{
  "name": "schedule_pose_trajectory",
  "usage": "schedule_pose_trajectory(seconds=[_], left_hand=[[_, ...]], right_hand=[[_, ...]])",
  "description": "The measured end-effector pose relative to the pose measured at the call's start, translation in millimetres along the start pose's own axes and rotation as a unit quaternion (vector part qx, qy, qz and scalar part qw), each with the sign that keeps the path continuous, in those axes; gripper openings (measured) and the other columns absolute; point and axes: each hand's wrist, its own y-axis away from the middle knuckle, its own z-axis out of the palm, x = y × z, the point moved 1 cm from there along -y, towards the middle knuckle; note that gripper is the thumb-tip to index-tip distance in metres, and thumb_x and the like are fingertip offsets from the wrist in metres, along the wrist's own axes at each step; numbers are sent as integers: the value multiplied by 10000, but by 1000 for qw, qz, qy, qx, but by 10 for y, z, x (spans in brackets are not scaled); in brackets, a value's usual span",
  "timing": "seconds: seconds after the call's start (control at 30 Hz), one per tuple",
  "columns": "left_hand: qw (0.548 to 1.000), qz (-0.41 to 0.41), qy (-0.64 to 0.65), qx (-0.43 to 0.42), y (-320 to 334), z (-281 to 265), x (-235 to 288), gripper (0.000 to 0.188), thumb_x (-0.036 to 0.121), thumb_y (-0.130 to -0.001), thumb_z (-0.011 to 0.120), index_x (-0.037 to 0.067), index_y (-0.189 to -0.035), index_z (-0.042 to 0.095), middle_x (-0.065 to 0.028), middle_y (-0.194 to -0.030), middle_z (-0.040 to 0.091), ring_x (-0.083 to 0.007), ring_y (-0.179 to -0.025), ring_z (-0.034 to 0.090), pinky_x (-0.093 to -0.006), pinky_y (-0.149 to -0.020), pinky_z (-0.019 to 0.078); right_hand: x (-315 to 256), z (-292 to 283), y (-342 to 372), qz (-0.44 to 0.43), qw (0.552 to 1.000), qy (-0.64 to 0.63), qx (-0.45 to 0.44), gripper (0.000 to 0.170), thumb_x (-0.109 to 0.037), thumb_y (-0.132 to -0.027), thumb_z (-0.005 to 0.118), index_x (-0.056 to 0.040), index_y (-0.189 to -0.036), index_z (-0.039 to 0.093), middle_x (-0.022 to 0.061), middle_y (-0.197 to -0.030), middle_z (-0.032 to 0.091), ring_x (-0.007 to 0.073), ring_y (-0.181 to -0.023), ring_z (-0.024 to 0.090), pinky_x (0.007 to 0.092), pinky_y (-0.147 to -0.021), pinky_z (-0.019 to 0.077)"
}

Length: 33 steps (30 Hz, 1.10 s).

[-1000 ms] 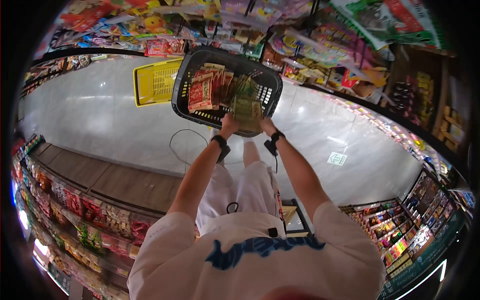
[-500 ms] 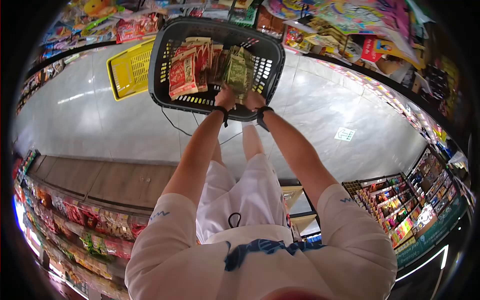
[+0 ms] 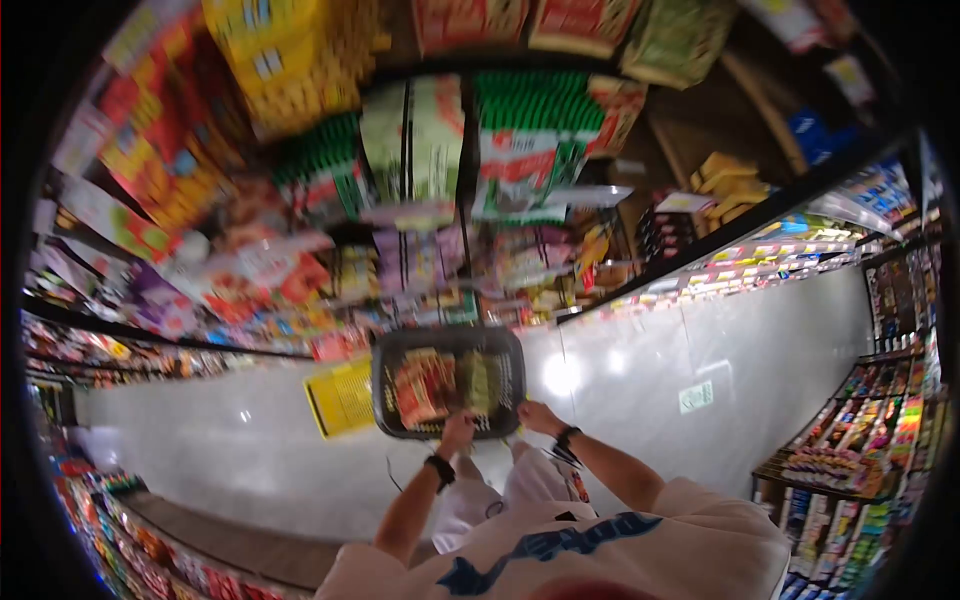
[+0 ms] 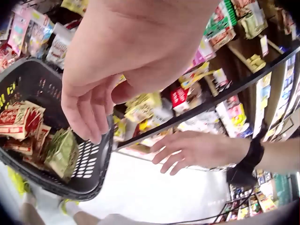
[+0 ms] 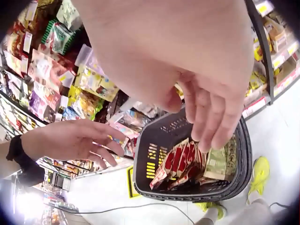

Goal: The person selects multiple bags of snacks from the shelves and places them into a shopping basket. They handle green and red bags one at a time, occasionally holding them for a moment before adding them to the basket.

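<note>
The dark grey basket (image 3: 449,434) holds red packets (image 3: 424,384) on its left side and green packets (image 3: 480,385) on its right. My left hand (image 3: 459,430) is over the basket's near edge, and my right hand (image 3: 541,418) is beside its near right corner. Loosely bent, empty fingers show on my left hand (image 4: 126,70) in the left wrist view, above the green packets (image 4: 62,154). In the right wrist view my right hand (image 5: 187,70) hangs with relaxed fingers over the green packets (image 5: 221,160), holding nothing.
A yellow basket (image 3: 341,398) stands on the floor left of the grey one. Shelves of bagged snacks (image 3: 412,150) rise beyond them. More racks (image 3: 835,470) stand at the right, and a green arrow sign (image 3: 696,397) marks the floor.
Both hands have let go of the green packets, which now lie in the basket, and have moved apart. The head view has tilted up, showing more of the shelves.
</note>
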Motion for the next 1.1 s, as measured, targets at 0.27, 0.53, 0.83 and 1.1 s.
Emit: schedule_pose_trajectory(seconds=[0.27, 0.53, 0.83, 1.1], left_hand=[[952, 93, 223, -190, 370, -1642, 3467, 284, 173, -970, 520, 31, -1214, 545, -55, -984, 657, -135, -777, 633, -277, -678, 527], [908, 364, 197, -69, -533, -2801, 6446, 347, 107, -938, 494, -4, -1267, 510, -109, -1116, 651, -185, -892, 646, -288, -723, 536], [970, 231, 70, -25, -1630, -2682, 7791, 658, 188, -904, 571, 27, -1455, 251, -194, -1461, 356, -347, -1320, 373, -536, -976, 420], [941, 328, 33, 77, -1173, -2755, 7798, 661, 355, -889, 655, -64, -1337, 408, -202, -1255, 540, -269, -1140, 550, -373, -915, 469]], right_hand=[[-768, -2138, 475, -155, 910, -365, 122, 193, -123, -947, 504, -32, -1105, 566, 66, -959, 662, 144, -748, 647, 289, -636, 536], [-2573, -5849, 770, -227, 839, -264, 417, 242, -201, -951, 515, -34, -1095, 616, 14, -895, 630, 96, -718, 571, 241, -639, 472], [-1951, -7015, -866, -132, 790, -391, 453, 687, -458, -864, 567, -55, -1382, 364, 163, -1343, 468, 280, -1178, 455, 408, -953, 397], [-2593, -6317, 480, -66, 762, -146, 628, 717, -502, -886, 547, 120, -1235, 478, 335, -1201, 537, 462, -1215, 446, 477, -1045, 331]])
